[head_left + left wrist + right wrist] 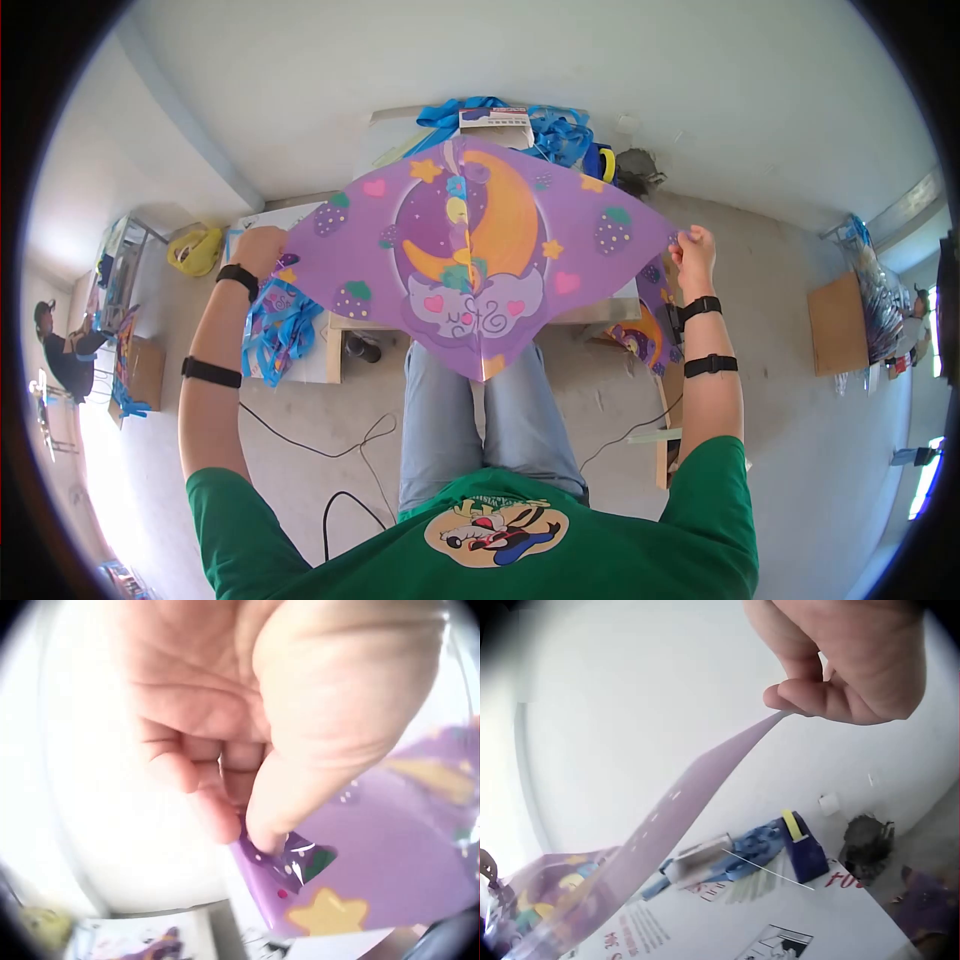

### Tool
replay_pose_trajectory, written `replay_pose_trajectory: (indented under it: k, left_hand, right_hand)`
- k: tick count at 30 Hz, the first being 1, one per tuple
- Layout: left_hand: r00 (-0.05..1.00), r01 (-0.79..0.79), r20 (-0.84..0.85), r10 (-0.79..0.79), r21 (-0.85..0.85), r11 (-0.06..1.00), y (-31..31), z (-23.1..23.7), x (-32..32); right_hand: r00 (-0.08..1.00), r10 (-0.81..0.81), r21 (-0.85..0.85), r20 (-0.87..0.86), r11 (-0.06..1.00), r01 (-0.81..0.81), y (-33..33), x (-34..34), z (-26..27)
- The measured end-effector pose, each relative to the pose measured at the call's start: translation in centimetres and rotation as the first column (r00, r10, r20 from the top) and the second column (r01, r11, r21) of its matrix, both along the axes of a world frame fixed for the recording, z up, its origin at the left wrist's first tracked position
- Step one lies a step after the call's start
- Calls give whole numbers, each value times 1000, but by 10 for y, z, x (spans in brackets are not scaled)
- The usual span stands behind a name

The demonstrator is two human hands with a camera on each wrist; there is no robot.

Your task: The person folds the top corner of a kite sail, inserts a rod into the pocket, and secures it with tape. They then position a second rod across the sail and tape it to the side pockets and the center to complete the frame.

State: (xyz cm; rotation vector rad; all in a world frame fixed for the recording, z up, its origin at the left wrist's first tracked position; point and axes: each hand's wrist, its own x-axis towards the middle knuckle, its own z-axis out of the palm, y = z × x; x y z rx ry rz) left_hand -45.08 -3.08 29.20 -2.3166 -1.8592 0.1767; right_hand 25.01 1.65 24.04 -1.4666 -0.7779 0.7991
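Observation:
A purple kite-shaped sheet (580, 240) with a yellow moon, clouds, stars and strawberries is stretched between both hands, above the lap and the table. My left hand (262, 250) pinches its left corner; in the left wrist view the thumb and fingers of the hand (247, 750) close on the sheet (390, 847) near a yellow star. My right hand (695, 258) pinches the right corner; in the right wrist view the fingertips of that hand (840, 667) hold the thin edge of the sheet (682, 802). A seam with coloured pieces runs down its middle.
Behind the sheet, the table holds blue ribbons (560, 132), a small box (497, 122) and a blue-and-yellow tape dispenser (804, 844). More blue ribbons (285, 335) hang at the left. Another printed purple piece (650, 325) is at the right. Cables (330, 450) lie on the floor.

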Motion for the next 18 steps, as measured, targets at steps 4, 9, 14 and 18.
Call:
replay_pose_trajectory:
  k: [4, 9, 14, 18]
  left_hand:
    - [894, -34, -445, 44, 29, 999, 35, -54, -8]
    - [821, -140, -558, 120, 6, 990, 62, -114, -11]
    - [828, -202, -530, 180, 16, 979, 77, -156, -20]
    - [813, -218, -561, 155, -47, 975, 94, -182, -23]
  right_hand:
    - [995, 4, -67, -100, 998, -10, 18, 6, -31]
    - [946, -112, -88, -304, 992, 89, 41, 16, -83]
    - [967, -145, -138, -211, 983, 118, 52, 24, -120]
    - [966, -171, -213, -195, 969, 128, 56, 27, -145]
